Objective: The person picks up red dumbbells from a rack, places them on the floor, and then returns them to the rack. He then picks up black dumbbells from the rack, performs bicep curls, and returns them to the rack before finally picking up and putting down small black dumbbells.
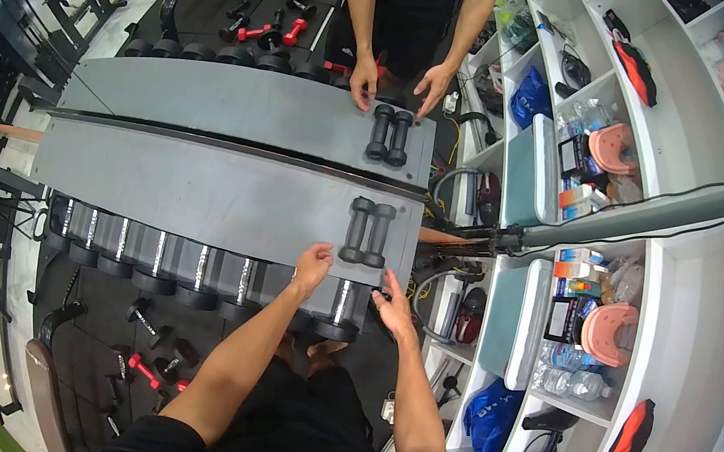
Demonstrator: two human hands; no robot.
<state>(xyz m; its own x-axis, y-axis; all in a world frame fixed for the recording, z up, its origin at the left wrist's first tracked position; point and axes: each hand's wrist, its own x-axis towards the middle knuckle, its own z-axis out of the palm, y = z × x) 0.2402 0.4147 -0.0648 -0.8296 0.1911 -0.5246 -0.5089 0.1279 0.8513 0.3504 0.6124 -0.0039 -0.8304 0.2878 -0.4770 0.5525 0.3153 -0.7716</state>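
Note:
Two small dark dumbbells stand side by side on the right end of a grey board (197, 190): a left dumbbell (357, 230) and a right dumbbell (378, 236). My left hand (313, 267) is just left of their near ends, its fingers loosely bent and holding nothing. Off the board's front right corner, my right hand (394, 305) has its fingers apart, also without anything in it. Neither hand appears to touch the dumbbells. Behind the board, a mirror shows the reflected dumbbells (389, 135) and my reflected arms.
Below the board's front edge runs a row of larger dumbbells (201, 276) with metal handles. Red dumbbells (143, 369) and black ones lie on the dark floor at left. White shelving (642, 308) at right holds bottles, a blue bag (492, 422) and a teal-fronted box (513, 316).

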